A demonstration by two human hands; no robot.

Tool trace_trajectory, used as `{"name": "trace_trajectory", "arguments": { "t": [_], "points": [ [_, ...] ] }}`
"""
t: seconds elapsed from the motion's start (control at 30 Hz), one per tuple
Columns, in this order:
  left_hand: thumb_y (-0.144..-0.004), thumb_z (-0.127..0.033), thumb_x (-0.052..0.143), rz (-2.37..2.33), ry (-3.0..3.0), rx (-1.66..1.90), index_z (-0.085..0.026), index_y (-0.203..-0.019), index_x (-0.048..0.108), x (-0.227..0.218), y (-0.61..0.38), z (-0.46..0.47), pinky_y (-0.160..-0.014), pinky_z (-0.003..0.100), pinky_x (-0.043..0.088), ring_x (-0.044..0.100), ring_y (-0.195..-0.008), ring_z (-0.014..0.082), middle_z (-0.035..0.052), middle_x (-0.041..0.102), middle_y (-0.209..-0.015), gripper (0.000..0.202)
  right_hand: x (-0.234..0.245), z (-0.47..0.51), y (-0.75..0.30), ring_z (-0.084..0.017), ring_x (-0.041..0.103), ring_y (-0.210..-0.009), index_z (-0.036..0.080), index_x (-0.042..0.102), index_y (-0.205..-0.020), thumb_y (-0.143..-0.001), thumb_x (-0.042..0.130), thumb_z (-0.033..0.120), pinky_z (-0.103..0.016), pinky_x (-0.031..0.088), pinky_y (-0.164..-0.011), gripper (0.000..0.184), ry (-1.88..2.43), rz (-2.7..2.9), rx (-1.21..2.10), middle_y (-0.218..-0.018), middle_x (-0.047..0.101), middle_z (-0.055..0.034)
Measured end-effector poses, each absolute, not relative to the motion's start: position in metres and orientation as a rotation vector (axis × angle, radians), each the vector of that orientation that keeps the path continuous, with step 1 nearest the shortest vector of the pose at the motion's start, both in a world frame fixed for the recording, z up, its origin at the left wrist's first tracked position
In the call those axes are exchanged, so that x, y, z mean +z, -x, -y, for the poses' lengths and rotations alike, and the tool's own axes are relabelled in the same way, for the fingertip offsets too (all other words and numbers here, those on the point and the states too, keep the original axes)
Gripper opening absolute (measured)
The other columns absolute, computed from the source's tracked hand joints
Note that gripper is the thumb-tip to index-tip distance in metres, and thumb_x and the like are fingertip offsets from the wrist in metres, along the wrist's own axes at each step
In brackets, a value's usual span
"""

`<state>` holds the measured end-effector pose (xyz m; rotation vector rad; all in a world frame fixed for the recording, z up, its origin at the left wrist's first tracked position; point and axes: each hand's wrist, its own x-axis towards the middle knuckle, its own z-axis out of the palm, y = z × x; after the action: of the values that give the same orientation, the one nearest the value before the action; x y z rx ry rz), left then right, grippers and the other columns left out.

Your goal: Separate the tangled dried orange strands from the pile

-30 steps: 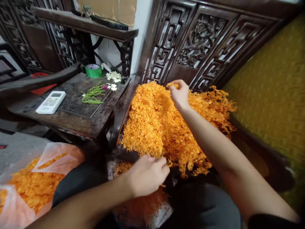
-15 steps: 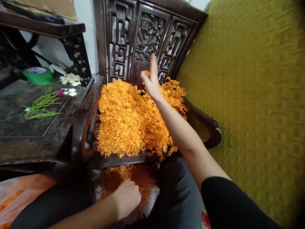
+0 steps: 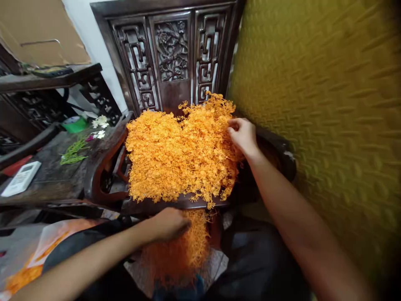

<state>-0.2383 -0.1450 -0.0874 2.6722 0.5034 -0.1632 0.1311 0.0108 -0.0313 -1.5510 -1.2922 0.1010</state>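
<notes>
Reaching the right edge of the flowers point(image 3: 175, 159), mid-frame, the right hand point(image 3: 242, 131) has left their back, seemingly at work among them again; thumb and forefinger nearly meet, any hold unclear. Lower centre, the left hand point(image 3: 172, 223) curls, fingertips hidden.

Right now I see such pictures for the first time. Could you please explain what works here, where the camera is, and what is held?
There is no machine: these are a person's two bare hands. One camera, worn on the head, looks forward and down, so every picture shows that person's own view. A large heap of bright orange, branching, flower-like pieces lies on a dark carved wooden chair. The right hand is at the heap's right edge; the left hand is curled beside a lower orange mass. Whether either hand grips anything is unclear. On the dark wooden table at left lie a white rectangular remote control, a green roll of tape and thin green stems.
</notes>
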Motion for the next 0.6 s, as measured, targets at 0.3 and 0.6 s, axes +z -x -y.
{"name": "trace_trajectory", "arguments": {
  "t": [0.3, 0.6],
  "points": [
    [-0.098, -0.022, 0.047, -0.616, -2.658, 0.427, -0.02, -0.095, 0.075, 0.003, 0.094, 0.058, -0.084, 0.033, 0.053, 0.07, -0.085, 0.0177, 0.0061, 0.077, -0.093, 0.028, -0.036, -0.019, -0.136, -0.029, 0.068, -0.098, 0.019, 0.076, -0.111, -0.078, 0.073, 0.015, -0.047, 0.054, -0.099, 0.033, 1.609, 1.514, -0.015, -0.111, 0.07, -0.0124],
    [-0.091, -0.035, 0.073, -0.852, -2.003, 0.844, -0.018, -0.143, 0.056, 0.046, 0.016, -0.054, -0.088, 0.04, 0.059, 0.071, -0.099, 0.0239, 0.0161, 0.072, -0.122, 0.058, -0.01, -0.021, -0.132, -0.022, 0.071, -0.099, 0.022, 0.067, -0.122, -0.085, 0.063, 0.022, -0.037, 0.058, -0.087, 0.037, 1.234, 1.376, 0.177, -0.117, 0.072, -0.0092]
  ]
}}
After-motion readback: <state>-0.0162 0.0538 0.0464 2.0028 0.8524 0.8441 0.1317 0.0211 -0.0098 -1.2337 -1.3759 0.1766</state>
